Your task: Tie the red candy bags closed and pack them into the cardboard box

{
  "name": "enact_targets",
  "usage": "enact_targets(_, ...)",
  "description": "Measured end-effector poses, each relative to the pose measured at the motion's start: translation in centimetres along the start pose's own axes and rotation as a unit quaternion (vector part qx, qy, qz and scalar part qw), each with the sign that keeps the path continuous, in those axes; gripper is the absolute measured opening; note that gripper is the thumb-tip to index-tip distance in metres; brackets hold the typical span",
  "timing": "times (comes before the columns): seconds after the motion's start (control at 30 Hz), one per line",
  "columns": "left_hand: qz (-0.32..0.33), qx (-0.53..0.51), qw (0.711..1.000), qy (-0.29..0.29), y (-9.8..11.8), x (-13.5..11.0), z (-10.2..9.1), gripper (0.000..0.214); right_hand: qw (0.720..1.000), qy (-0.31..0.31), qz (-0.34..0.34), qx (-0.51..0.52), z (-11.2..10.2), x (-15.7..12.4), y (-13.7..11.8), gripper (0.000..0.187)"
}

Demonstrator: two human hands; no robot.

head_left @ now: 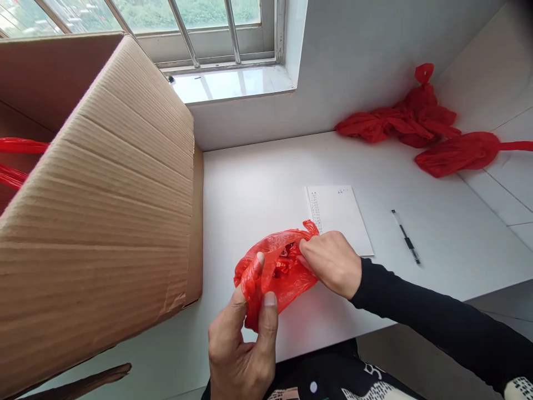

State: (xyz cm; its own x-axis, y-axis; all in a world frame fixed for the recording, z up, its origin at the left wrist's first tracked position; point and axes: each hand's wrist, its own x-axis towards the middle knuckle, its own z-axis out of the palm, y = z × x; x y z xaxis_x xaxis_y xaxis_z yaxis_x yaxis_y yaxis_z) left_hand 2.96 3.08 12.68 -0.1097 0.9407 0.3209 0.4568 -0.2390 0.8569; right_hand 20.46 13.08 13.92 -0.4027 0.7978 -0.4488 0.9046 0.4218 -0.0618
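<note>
A thin red plastic bag (291, 286) is spread between my two hands above the white table's front part. My left hand (250, 339) pinches the near left side of its mouth between thumb and fingers. On the other side, my right hand (333, 261) has its fingers closed on the bag's right edge, by a twisted handle end. Through the mouth I see small red wrapped pieces (283, 265) with pale printing; what is in them cannot be made out. Just behind my right hand lies a white notebook (343, 214) with handwriting along its left side.
A large open cardboard box (125, 194) fills the left, with red plastic strips (20, 145) inside. A black-and-clear pen (406, 238) lies right of the notebook. Tied red bags (403, 119) rest along the back right wall. A barred window (200, 33) is behind the table (254, 183).
</note>
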Motion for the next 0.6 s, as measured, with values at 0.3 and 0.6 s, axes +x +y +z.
enact_targets(0.3, -0.016, -0.015, 1.000, 0.003, 0.0, 0.2, 0.0, 0.057, 1.000, 0.016, -0.002, 0.018, 1.1, 0.7, -0.2, 0.022)
enact_targets(0.6, 0.002, 0.004, 1.000, -0.004, 0.4, 0.6, 0.3, 0.043, 0.999, 0.010, 0.015, 0.030, 1.5, 2.9, -0.9, 0.025)
